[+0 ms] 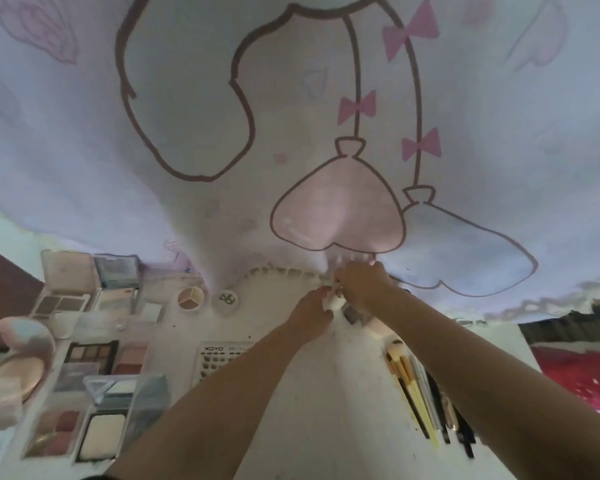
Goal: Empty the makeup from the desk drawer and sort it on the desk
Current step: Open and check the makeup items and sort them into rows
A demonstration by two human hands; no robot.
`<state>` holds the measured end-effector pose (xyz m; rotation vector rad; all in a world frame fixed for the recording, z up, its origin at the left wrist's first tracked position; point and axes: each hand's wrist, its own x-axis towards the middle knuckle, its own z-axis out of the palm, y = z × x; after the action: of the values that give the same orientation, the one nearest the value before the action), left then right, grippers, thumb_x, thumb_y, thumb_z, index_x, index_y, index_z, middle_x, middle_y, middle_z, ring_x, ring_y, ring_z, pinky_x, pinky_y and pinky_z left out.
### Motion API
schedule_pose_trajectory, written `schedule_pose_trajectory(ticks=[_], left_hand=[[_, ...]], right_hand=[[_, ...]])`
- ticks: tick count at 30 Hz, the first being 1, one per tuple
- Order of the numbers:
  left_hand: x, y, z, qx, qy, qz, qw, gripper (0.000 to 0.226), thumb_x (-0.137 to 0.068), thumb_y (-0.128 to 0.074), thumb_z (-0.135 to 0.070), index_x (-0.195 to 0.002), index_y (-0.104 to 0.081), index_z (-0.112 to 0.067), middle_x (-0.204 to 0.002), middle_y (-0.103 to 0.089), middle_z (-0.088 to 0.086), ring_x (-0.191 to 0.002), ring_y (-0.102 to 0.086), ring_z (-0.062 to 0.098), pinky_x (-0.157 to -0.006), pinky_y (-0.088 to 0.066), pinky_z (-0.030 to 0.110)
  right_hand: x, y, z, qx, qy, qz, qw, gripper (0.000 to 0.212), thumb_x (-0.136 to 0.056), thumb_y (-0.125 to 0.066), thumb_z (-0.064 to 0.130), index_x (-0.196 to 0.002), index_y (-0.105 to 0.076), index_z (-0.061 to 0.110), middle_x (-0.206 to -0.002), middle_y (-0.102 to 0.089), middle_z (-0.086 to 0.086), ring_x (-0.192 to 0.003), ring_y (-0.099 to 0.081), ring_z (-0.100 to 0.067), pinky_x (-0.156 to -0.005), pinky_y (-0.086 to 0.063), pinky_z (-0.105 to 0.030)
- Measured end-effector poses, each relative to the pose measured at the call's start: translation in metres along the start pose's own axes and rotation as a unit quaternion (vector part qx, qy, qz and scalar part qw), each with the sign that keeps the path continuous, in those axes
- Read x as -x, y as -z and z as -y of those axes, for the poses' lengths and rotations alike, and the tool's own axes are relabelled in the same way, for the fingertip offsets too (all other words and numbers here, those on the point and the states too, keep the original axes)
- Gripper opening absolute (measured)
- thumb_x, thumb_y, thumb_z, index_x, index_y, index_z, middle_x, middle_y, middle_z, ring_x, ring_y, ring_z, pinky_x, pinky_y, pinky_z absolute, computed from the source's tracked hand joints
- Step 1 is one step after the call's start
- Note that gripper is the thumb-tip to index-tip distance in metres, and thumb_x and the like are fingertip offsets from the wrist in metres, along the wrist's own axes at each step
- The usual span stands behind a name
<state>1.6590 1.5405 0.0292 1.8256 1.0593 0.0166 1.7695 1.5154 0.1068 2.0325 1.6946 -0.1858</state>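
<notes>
Both arms reach to the far edge of the white desk (326, 393). My left hand (312, 306) pinches a small white object (333, 303) between its fingertips. My right hand (361, 282) is curled around several small makeup items, some white tips sticking up at the top (340, 263); what they are is too blurred to tell. A dark-and-pale tube (355, 315) lies just under my right wrist. Open eyeshadow and blush palettes (90, 355) are laid out in rows on the left. Makeup brushes and pencils (420, 393) lie side by side on the right.
A round three-colour compact (190, 296) and a round white lid (228, 299) sit at the back centre. A white XOYO nail-tip sheet (222, 362) lies mid-desk. Pink powder puffs (21, 344) sit far left. A cartoon-print cloth (291, 133) hangs behind the desk.
</notes>
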Motion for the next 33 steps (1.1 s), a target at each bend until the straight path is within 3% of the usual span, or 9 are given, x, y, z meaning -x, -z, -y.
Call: schedule_pose_trajectory(ticks=[6,10,14,17,20,25,28,31,33], left_hand=[[-0.004,-0.003,0.003,0.072,0.024,-0.018,0.997,0.041,-0.086,-0.053,-0.021,-0.126,-0.048,-0.010,-0.121,-0.058,0.012,-0.114,-0.054,0.028,-0.085,-0.039,0.027],[0.017,0.014,0.010,0.074,0.032,-0.078,0.994,0.034,-0.089,-0.059,-0.022,-0.118,-0.050,-0.007,-0.111,-0.060,0.010,-0.104,-0.057,0.026,-0.075,-0.037,0.026],[0.060,0.043,0.017,0.044,-0.009,-0.115,0.992,0.032,-0.085,-0.066,-0.028,-0.113,-0.057,-0.015,-0.094,-0.062,0.000,-0.085,-0.058,0.019,-0.068,-0.040,0.026],[0.093,0.056,0.025,-0.061,-0.056,-0.191,0.978,0.034,-0.084,-0.065,-0.027,-0.116,-0.059,-0.016,-0.103,-0.063,0.003,-0.097,-0.057,0.021,-0.079,-0.043,0.030],[0.117,0.063,0.033,-0.161,-0.112,-0.244,0.950,0.040,-0.086,-0.063,-0.031,-0.122,-0.056,-0.015,-0.113,-0.061,0.005,-0.108,-0.050,0.023,-0.089,-0.040,0.030],[0.149,0.084,0.043,-0.167,-0.133,-0.231,0.949,0.034,-0.084,-0.066,-0.033,-0.113,-0.061,-0.016,-0.103,-0.065,0.004,-0.100,-0.055,0.023,-0.085,-0.044,0.033],[0.166,0.096,0.040,-0.111,-0.096,-0.188,0.971,0.028,-0.085,-0.064,-0.034,-0.107,-0.062,-0.016,-0.097,-0.066,0.002,-0.089,-0.059,0.019,-0.079,-0.048,0.033],[0.179,0.110,0.038,0.017,-0.060,-0.070,0.996,0.025,-0.088,-0.062,-0.032,-0.108,-0.060,-0.018,-0.097,-0.065,0.001,-0.085,-0.063,0.016,-0.076,-0.054,0.028],[0.185,0.118,0.039,0.136,-0.055,0.029,0.989,0.020,-0.090,-0.060,-0.029,-0.107,-0.060,-0.017,-0.096,-0.065,0.002,-0.085,-0.064,0.015,-0.077,-0.055,0.030]], right_hand=[[-0.017,-0.012,0.001,0.027,0.061,-0.060,0.996,0.026,-0.092,-0.054,0.020,-0.117,-0.056,0.026,-0.115,-0.056,0.004,-0.101,-0.058,-0.020,-0.085,-0.035,-0.031],[-0.008,0.004,0.014,-0.121,0.108,-0.054,0.985,0.022,-0.096,-0.046,0.036,-0.111,-0.058,0.026,-0.107,-0.057,0.000,-0.098,-0.058,-0.023,-0.083,-0.039,-0.033],[0.017,0.029,0.022,-0.322,0.157,-0.019,0.933,0.022,-0.095,-0.051,0.030,-0.108,-0.063,0.016,-0.102,-0.060,-0.001,-0.090,-0.055,-0.015,-0.075,-0.041,-0.021],[0.036,0.045,0.039,-0.459,0.066,0.075,0.883,0.039,-0.096,-0.045,0.044,-0.105,-0.059,0.009,-0.096,-0.060,-0.003,-0.081,-0.059,-0.017,-0.069,-0.046,-0.024],[0.050,0.053,0.064,-0.447,-0.002,0.136,0.884,0.054,-0.096,-0.035,0.053,-0.106,-0.057,0.005,-0.080,-0.066,-0.005,-0.057,-0.061,-0.014,-0.054,-0.048,-0.021],[0.068,0.058,0.089,-0.527,0.013,0.085,0.846,0.041,-0.097,-0.046,0.039,-0.089,-0.063,0.004,-0.064,-0.061,-0.004,-0.050,-0.052,-0.012,-0.048,-0.041,-0.018],[0.082,0.060,0.096,-0.493,0.076,0.034,0.866,0.024,-0.095,-0.050,0.033,-0.092,-0.062,0.012,-0.071,-0.062,0.000,-0.052,-0.054,-0.008,-0.051,-0.040,-0.017],[0.096,0.062,0.091,-0.408,0.164,-0.025,0.898,0.025,-0.094,-0.053,0.026,-0.118,-0.057,0.020,-0.102,-0.059,0.006,-0.083,-0.056,-0.009,-0.070,-0.040,-0.016],[0.104,0.064,0.085,-0.398,0.203,-0.032,0.894,0.028,-0.094,-0.055,0.025,-0.122,-0.056,0.024,-0.106,-0.056,0.012,-0.095,-0.052,-0.006,-0.076,-0.036,-0.012]])
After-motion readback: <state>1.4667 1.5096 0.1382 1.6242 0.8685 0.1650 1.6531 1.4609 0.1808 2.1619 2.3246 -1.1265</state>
